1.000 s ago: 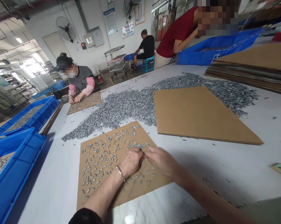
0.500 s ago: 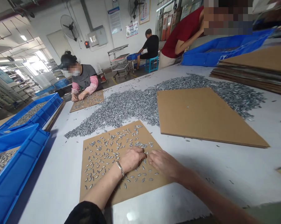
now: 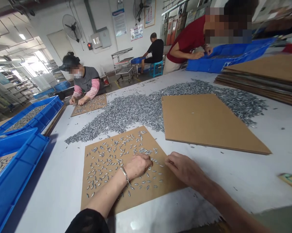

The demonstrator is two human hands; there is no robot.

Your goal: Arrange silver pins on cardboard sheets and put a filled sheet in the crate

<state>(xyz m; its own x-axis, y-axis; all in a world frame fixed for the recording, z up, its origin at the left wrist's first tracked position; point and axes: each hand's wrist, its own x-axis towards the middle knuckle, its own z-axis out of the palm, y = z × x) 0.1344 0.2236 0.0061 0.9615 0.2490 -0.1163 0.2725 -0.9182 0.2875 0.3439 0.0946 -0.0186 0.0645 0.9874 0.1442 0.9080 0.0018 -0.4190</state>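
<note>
My left hand (image 3: 138, 165), with a bangle at the wrist, rests over a brown cardboard sheet (image 3: 97, 202). Its fingers are curled down among small silver spindle-shaped metal pieces (image 3: 146, 151), and whatever is under the fingertips is hidden. Over the right edge of the same sheet is my right hand (image 3: 182, 165), fingers pinched together; I cannot make out what is between them. Metal pieces lie scattered across most of the sheet, thicker near the left hand's knuckles.
Behind the sheet spreads a heap of metal pieces (image 3: 136, 111). A thick cardboard sheet (image 3: 209, 126) lies right, with stacked boards (image 3: 262, 69) beyond. Blue trays (image 3: 27, 165) stand left, another blue tray (image 3: 201, 64) at the back. Co-workers are across the table.
My right hand has moved right, away from my left hand, to the sheet's edge. My left hand stays nearly in place. The co-worker in red now has both hands at the back tray.
</note>
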